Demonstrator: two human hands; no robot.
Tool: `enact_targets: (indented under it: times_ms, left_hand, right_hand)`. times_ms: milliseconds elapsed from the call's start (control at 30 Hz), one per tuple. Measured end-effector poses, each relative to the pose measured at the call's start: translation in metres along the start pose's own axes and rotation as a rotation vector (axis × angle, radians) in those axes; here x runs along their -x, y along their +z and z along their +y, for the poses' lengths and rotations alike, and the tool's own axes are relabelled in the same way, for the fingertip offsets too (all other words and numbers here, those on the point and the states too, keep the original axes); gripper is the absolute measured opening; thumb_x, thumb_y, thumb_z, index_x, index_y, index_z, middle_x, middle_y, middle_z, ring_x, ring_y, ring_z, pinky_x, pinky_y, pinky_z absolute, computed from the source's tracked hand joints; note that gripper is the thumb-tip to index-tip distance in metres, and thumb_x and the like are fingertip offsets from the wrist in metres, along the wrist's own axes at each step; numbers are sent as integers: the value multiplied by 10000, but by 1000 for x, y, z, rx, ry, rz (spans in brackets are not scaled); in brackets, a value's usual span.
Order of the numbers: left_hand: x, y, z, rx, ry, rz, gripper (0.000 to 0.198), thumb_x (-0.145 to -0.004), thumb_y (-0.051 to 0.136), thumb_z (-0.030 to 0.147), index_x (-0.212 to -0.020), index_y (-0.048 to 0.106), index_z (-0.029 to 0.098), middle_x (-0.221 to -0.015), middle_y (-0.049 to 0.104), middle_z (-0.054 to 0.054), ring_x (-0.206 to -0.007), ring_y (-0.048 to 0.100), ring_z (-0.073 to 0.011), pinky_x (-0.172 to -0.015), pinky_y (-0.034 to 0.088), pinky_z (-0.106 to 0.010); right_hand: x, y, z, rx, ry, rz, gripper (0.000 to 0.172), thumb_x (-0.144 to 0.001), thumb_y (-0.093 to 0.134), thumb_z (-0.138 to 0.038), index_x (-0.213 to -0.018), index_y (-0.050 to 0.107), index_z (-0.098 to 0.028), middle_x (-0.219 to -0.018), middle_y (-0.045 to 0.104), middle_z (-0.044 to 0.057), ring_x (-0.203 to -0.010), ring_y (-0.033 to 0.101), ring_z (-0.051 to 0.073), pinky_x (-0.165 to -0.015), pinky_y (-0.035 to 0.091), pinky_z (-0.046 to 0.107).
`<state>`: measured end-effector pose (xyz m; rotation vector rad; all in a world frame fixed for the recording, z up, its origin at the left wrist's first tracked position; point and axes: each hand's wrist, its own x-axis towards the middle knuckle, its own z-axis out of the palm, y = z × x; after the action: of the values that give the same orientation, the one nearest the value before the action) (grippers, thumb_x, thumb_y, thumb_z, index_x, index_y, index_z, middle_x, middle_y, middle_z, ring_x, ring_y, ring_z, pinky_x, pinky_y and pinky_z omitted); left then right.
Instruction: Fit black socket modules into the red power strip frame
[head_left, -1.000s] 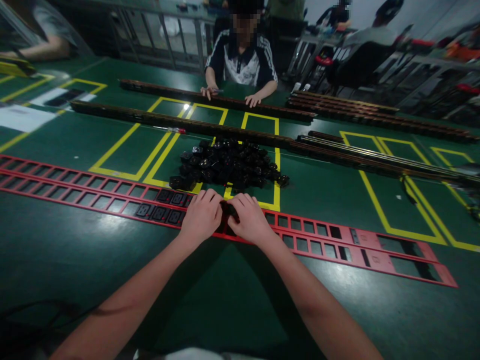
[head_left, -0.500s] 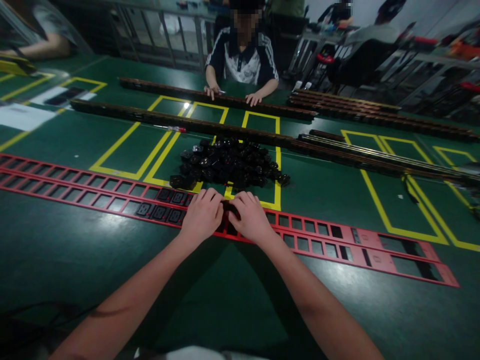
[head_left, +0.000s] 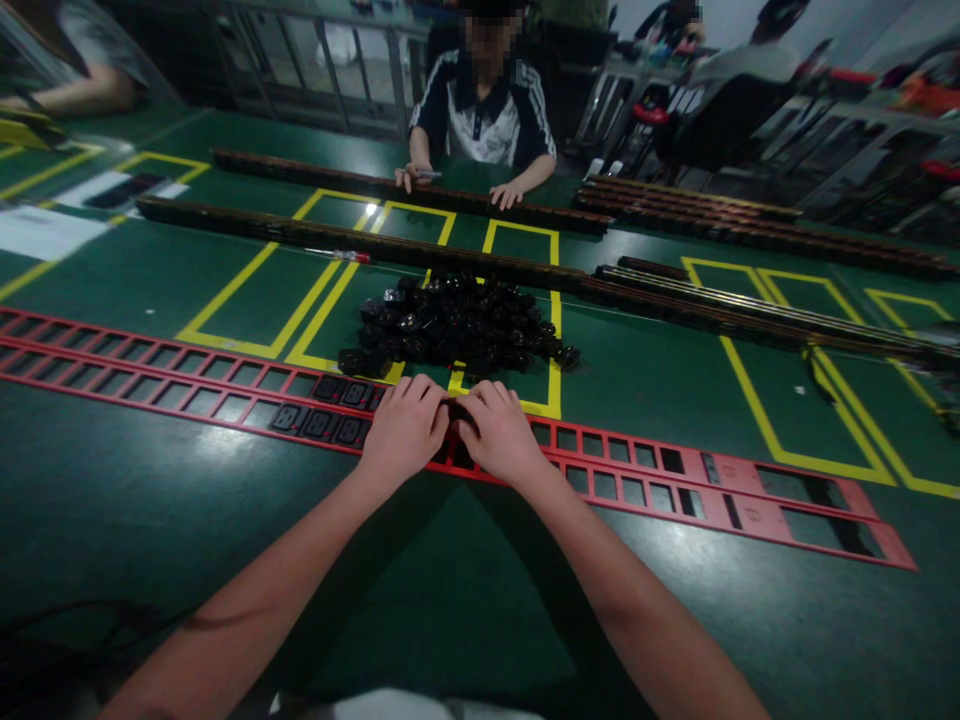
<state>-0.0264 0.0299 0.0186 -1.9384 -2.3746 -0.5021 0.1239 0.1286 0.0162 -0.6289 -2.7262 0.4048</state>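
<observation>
Two long red panels (head_left: 199,402) lie side by side across the table, each with a row of square openings. Several black power sockets (head_left: 318,425) sit in openings to the left of my hands. My left hand (head_left: 409,425) rests over the panels with its fingers curled. Beside it, my right hand (head_left: 496,428) is curled the same way. Between the fingertips of both hands is a dark piece (head_left: 460,410), apparently a black socket, mostly covered by the fingers. Just beyond my hands lies a heap of loose black sockets (head_left: 457,325).
Long dark rails (head_left: 360,238) stretch across the table behind the heap, with a red-handled screwdriver (head_left: 352,257) near them. Across the table, a co-worker's hands (head_left: 507,193) rest at another rail. More rails (head_left: 690,205) are stacked at the back right. Yellow tape (head_left: 750,400) marks the green table.
My hands stay nearly in place over the red panels, fingers still curled together. The co-worker's hand with the pen-like tool and the far rail have shifted slightly left.
</observation>
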Motion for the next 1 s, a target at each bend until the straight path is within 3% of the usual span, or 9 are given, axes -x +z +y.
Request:
enact_targets:
  times_ms: [167, 533, 800, 900, 1000]
  left_hand:
    - [0, 0, 0, -5, 4, 6, 206, -1000, 439, 251, -1041, 630, 185, -1062, 614, -94, -1012, 551, -277, -909, 471, -441]
    - [0, -2, 1, -9, 8, 5, 213, -1007, 463, 307, -1056, 634, 191, -1074, 616, -92, -1017, 551, -273, -907, 471, -437]
    - [0, -5, 0, 77, 158, -40, 222, -951, 535, 239, -1154, 615, 202, -1141, 614, -81, -1063, 548, -258, -951, 489, -439]
    - [1, -5, 0, 89, 189, -42, 255, -932, 567, 236, -1182, 610, 205, -1178, 615, -82, -1097, 550, -263, -965, 492, -446]
    - [2, -4, -1, 86, 187, -41, 280, -934, 587, 265, -1206, 612, 204, -1191, 617, -84, -1111, 553, -269, -969, 497, -459]
  right_hand:
    - [-2, 2, 0, 39, 12, 9, 196, -1010, 468, -191, -1112, 635, -181, -1076, 617, 119, -1009, 505, 279, -825, 409, 423]
    - [-2, 6, 3, 49, 79, 31, 126, -1000, 516, -245, -1015, 626, -185, -1038, 630, 104, -973, 523, 273, -812, 392, 405]
    - [-4, 2, 0, 95, 160, 1, 146, -994, 507, -234, -965, 641, -181, -1021, 638, 95, -983, 537, 261, -815, 391, 389]
    - [-3, 0, 0, 89, 199, 44, 198, -1001, 475, -225, -1035, 664, -178, -1115, 640, 113, -1042, 545, 272, -845, 419, 405]
    - [-3, 0, 1, 72, 266, 101, 306, -996, 480, -244, -1249, 642, -187, -1388, 571, 137, -1217, 510, 316, -935, 444, 460]
